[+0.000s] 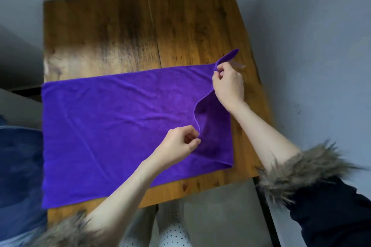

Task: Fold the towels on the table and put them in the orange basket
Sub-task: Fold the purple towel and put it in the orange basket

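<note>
Your left hand (176,144) pinches purple towel (112,126) top-layer edge; your right hand (227,84) pinches far corner, lifted off table (120,32).

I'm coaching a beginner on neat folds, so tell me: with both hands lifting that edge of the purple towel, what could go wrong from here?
1. The left hand and right hand pinch the towel edge at uneven heights, so the fold may land skewed.
2. Wrinkles run across the flat part; folding over them could trap creases.
3. The towel's left end overhangs the table edge, so pulling might drag it askew or off.
</note>
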